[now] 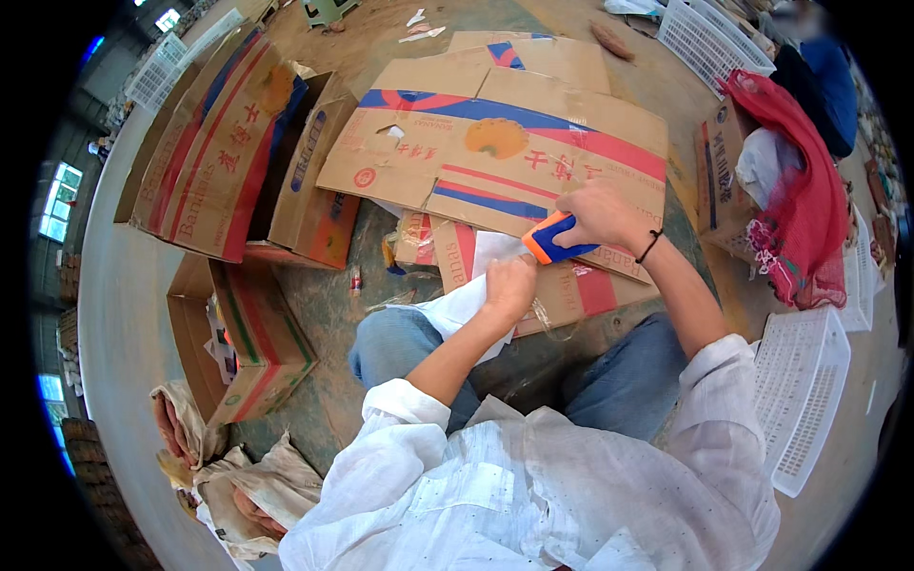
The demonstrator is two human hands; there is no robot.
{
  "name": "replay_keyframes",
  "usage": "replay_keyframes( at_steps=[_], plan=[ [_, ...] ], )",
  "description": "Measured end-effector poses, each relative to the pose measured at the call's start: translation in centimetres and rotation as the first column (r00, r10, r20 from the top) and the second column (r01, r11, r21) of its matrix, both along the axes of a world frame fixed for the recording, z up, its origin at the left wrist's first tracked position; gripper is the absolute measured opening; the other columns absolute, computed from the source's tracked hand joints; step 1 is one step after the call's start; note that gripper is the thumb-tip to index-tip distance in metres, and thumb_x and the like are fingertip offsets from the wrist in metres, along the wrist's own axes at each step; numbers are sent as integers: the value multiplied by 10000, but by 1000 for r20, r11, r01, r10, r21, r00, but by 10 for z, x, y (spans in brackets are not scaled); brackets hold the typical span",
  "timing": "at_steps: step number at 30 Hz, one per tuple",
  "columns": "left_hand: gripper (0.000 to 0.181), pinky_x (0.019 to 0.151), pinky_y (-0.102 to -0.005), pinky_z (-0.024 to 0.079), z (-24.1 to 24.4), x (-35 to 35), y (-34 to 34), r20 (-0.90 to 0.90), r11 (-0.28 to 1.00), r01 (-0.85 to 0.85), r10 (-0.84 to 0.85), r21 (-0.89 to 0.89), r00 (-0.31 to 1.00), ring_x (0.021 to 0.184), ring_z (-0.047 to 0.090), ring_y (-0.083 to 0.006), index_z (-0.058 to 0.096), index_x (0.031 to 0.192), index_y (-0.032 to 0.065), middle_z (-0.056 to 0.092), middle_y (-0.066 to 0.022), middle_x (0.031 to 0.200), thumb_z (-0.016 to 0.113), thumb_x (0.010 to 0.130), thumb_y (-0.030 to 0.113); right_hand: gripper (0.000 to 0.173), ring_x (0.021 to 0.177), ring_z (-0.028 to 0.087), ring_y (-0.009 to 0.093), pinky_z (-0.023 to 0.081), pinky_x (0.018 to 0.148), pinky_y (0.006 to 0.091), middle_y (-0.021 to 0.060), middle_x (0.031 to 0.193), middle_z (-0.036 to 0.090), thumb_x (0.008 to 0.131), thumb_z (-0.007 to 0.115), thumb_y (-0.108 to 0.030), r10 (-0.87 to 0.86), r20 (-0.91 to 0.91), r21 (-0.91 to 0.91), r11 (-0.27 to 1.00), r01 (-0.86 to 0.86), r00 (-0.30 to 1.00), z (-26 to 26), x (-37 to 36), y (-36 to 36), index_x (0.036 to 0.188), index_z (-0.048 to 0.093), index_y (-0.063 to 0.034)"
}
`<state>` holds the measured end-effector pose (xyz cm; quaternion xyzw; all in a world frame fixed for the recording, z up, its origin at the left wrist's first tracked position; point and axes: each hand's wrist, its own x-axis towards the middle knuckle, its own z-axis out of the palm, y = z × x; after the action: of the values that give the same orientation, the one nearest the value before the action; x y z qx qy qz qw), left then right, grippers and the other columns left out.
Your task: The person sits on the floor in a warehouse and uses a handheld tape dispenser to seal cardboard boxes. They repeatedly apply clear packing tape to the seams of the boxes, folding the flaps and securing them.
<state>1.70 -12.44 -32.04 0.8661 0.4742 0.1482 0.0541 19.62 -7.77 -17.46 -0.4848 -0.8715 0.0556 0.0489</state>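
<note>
A blue and orange hand tool (560,239), whose exact kind I cannot tell, is gripped in my right hand (603,214). Its orange end almost meets my left hand (511,284), which is closed on a crumpled sheet of white paper or thin cloth (457,303). The sheet hangs over my knee, and part of it lies on the cardboard. Under and beyond both hands, flattened banana cartons (428,153) with red and blue stripes are stacked. What is inside my left fist is hidden.
Open cardboard cartons (307,178) stand at the left, a smaller open carton (268,350) nearer me. Cloth sacks (264,492) lie at lower left. At right are white plastic crates (803,400), red mesh netting (807,185) over a carton (721,178), and a seated person (825,86).
</note>
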Motion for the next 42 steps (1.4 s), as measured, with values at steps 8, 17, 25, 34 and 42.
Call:
replay_keyframes(
  at_steps=[8,17,25,34,42],
  plan=[
    [74,542,-411,485,19,-5,-2,-61,992,-25,18,-120,998,629,656,-280,614,761,56,641,-140,651,546,752,84,296,630,592,325,459,599,422,150,587,575,539,684,-346,55,162,-32,998,-50,985,25,-19,22,654,640,-76],
    [97,558,-401,494,11,-2,4,-9,991,-12,11,-135,1000,665,653,-259,658,739,96,647,-113,708,564,762,103,337,651,636,298,503,632,391,133,610,614,575,690,-402,138,307,-119,987,-106,942,5,-26,26,702,681,-90],
    [113,526,-398,492,23,-4,4,-9,992,37,-39,-122,999,609,656,-263,647,690,97,646,-113,646,558,750,134,282,676,630,255,434,709,361,83,671,652,551,714,-345,238,433,-193,967,-169,869,-2,-62,30,705,698,-108],
    [172,522,-394,503,29,-10,5,3,989,69,-69,-131,998,583,649,-271,664,661,88,645,-106,632,556,771,163,200,736,650,177,421,663,335,45,732,672,613,707,-311,188,524,-133,981,-138,831,-6,-89,14,721,712,-144],
    [236,510,-411,496,37,-15,5,-20,982,98,-103,-159,995,566,637,-297,660,633,70,628,-141,613,555,793,207,153,666,644,213,429,625,358,71,655,652,602,678,-286,125,311,-2,991,-131,942,-16,-51,-5,624,686,-135]
  ],
)
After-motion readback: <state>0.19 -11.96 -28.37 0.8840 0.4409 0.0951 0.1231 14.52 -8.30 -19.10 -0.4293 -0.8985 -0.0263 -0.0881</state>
